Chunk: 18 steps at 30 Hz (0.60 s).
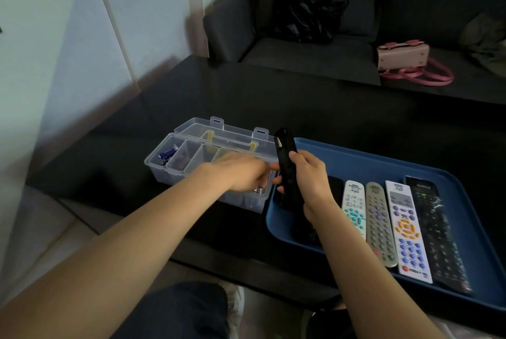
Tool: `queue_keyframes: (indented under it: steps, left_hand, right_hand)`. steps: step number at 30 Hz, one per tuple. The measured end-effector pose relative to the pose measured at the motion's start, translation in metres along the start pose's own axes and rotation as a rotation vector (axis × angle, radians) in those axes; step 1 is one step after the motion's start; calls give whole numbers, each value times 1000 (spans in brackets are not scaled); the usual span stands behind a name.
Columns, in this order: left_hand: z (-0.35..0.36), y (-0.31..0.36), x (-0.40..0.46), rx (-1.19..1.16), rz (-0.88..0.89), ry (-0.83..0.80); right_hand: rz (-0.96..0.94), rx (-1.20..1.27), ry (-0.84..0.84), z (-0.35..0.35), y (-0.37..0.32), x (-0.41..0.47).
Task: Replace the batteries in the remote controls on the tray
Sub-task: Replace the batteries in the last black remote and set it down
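**Person holding a black remote beside a tray of remotes**

A person is sitting at a dark desk [342, 119], seen from above; the right hand [310, 182] is curling its grip around a slim black remote [287, 166], holding it upright over the left end of a blue tray [356, 158]; the left hand [241, 171] is reaching into a clear plastic compartment box [175, 167] just left of the tray, its fingertips lying close to the held remote; I cannot tell whether that grip is spread or pinching anything; 4 remotes are lying side by side on the tray: a white one with teal buttons [355, 208], a grey one [380, 225], a white one with orange buttons [408, 232] and a black one [435, 229]; blue batteries [167, 154] are lying in the box's far-left compartment; a pink handbag [405, 60] is sitting on a dark sofa [315, 56] behind.
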State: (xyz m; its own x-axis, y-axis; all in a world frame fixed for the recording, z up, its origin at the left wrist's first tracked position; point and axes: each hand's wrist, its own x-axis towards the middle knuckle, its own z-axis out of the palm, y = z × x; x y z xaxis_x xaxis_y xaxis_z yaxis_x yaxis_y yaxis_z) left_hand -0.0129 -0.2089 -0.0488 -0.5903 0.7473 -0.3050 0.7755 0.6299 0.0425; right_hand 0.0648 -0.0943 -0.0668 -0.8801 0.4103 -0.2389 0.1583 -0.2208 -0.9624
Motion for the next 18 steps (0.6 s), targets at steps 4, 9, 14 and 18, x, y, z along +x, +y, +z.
queue_keyframes:
  steps: [4,9,14,18]
  left_hand:
    - [6,-5,-1,98,55,128]
    - [3,-7,-7,93,79,127]
    - [0,-5,-6,60,60,39]
    - [0,-3,-5,34,53,4]
  right_hand:
    - [-57,-71,26,0,4,5]
    - [-84,-150,40,0,10,10]
    - [-77,-170,34,0,12,11]
    - [-87,-211,23,0,12,11]
